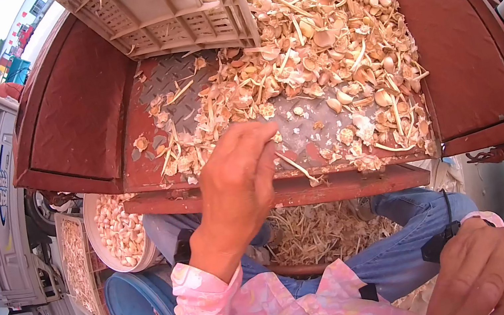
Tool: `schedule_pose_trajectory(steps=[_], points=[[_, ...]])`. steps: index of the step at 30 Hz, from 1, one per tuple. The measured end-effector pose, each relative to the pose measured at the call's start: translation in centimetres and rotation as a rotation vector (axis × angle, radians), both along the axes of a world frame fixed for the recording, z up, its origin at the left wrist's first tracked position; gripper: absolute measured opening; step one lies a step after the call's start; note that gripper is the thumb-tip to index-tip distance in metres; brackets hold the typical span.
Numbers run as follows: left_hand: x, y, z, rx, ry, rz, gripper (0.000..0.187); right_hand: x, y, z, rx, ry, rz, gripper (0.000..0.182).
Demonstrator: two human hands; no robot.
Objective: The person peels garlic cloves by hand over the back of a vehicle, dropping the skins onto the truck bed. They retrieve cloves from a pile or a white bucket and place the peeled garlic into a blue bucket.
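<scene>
My left hand is over the front edge of the red metal truck bed, its fingers curled together in a pinch and its back toward me. What its fingertips hold, if anything, I cannot make out. Just beyond it lies a heap of garlic cloves, dry skins and stalks. A thin stalk rests at the bed's edge, right of this hand. Low on the right, my right hand is closed near my knee, with its fingertips hidden underneath.
A pale plastic crate leans tilted over the heap. Red side panels flank the bed. At left stand a white bucket of peeled cloves, a crate of scraps and a blue bucket. Scraps cover the ground between my legs.
</scene>
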State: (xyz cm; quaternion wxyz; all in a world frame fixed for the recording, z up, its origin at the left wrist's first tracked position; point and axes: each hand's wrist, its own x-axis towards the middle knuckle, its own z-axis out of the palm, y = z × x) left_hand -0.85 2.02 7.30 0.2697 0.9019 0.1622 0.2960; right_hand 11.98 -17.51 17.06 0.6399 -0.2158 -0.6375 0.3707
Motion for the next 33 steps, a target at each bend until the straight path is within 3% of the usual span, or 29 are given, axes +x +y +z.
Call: schedule_pose_trajectory(steps=[2,4,7,14,18,19,23,29,32,33], points=[[4.7,-1.9,-2.7,-0.050,0.043,-0.094,0.029,0.4,-0.2,-0.1,0.018,-0.007,0.006,0.005],[8.5,-3.0,-5.0,-0.083,0.218,-0.006,0.031,0.7,-0.5,-0.2,0.023,-0.005,0.008,0.005],[11.3,-3.5,-7.4,0.037,0.265,0.103,0.028,1.2,-1.1,-0.2,0.002,0.011,-0.006,0.005],[10.6,-2.4,-7.2,-0.028,0.431,0.086,0.018,1.9,-1.4,-0.9,-0.003,0.094,0.039,0.005],[7.5,-1.1,-6.5,-0.228,0.258,0.015,0.020,1.6,-1.4,-0.7,-0.038,0.108,0.034,0.005],[7.0,-0.9,-6.8,-0.581,0.230,0.020,0.022,1.6,-1.3,-0.6,-0.037,0.106,0.033,0.005],[4.6,-1.3,-5.2,-1.372,-0.122,-0.049,0.027,1.3,-0.7,-0.6,-0.030,0.140,0.049,0.006],[3.0,-2.3,-4.1,-1.647,-0.380,-0.168,0.032,1.2,0.3,-0.7,-0.120,0.188,0.136,0.005],[2.5,-2.8,-3.7,-1.809,-0.451,-0.220,0.033,1.8,1.0,-0.5,-0.104,0.147,0.186,0.004],[2.4,-3.1,-3.7,-1.759,-0.400,-0.234,0.031,2.7,1.3,-1.6,-0.107,0.126,0.236,0.010]])
